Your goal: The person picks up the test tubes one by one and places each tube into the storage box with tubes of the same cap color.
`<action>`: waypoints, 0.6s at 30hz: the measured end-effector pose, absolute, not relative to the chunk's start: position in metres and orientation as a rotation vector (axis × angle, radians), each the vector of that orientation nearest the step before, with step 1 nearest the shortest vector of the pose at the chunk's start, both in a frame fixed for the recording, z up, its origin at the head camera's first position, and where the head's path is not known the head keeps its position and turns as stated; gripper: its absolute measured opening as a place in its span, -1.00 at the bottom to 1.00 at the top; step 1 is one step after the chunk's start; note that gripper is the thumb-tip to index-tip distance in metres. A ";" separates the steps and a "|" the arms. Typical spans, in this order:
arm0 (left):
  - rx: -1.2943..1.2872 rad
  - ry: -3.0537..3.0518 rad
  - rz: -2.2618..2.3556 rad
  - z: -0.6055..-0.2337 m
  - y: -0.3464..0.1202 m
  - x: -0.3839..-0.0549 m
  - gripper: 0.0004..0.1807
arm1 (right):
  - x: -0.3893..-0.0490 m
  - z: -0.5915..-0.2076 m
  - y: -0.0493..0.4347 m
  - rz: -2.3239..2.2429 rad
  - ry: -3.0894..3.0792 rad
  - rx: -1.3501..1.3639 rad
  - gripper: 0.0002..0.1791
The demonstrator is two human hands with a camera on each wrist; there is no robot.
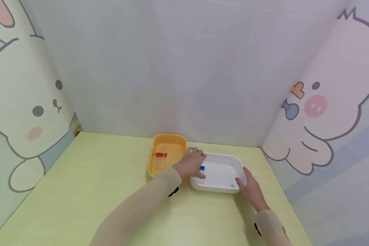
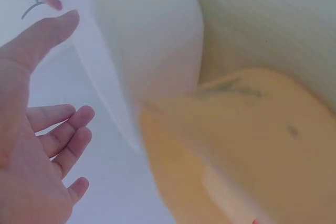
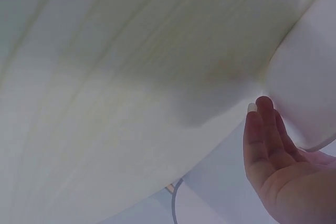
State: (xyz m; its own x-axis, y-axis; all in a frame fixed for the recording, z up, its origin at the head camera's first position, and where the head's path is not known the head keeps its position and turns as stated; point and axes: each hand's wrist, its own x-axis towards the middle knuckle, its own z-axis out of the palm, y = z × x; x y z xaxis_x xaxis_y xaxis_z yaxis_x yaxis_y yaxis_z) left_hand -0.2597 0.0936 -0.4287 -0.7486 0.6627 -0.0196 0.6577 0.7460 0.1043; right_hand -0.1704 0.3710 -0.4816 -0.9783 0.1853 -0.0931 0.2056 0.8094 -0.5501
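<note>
My left hand reaches over the left end of a white tray, fingers extended and thumb spread apart. In the left wrist view its palm and loose fingers show nothing held. Clear tubes with blue caps lie in the white tray beside that hand, partly hidden by it. At the tray's right end is my right hand, thumb over the inside and straight fingers along the outer wall. The right wrist view shows those fingers close to the white wall.
Left of the white tray stands an orange tray, right up against it. Several clear tubes with red caps lie in it. The pale yellow table meets a grey backdrop behind the trays; cartoon-printed sheets flank both sides.
</note>
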 end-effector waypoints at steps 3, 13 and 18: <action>1.077 2.906 0.167 -0.418 0.081 -0.260 -0.04 | -0.174 -0.480 0.372 -0.884 2.969 0.289 -0.18; 0.942 2.971 0.389 -0.407 0.036 -0.263 -0.01 | -0.183 -0.462 0.373 -0.804 3.027 0.267 -0.16; 0.922 3.010 0.503 -0.410 0.009 -0.262 -0.05 | -0.186 -0.458 0.370 -0.797 3.035 0.270 -0.16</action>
State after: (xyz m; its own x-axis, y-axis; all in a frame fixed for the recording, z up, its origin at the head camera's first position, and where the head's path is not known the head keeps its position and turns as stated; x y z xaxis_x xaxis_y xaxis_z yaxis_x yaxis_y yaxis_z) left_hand -0.2618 0.0093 -0.4096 -0.8319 0.5384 0.1347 0.5529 0.7831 0.2846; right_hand -0.1858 0.3700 -0.4579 -0.9853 0.1670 -0.0358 0.1631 0.8573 -0.4883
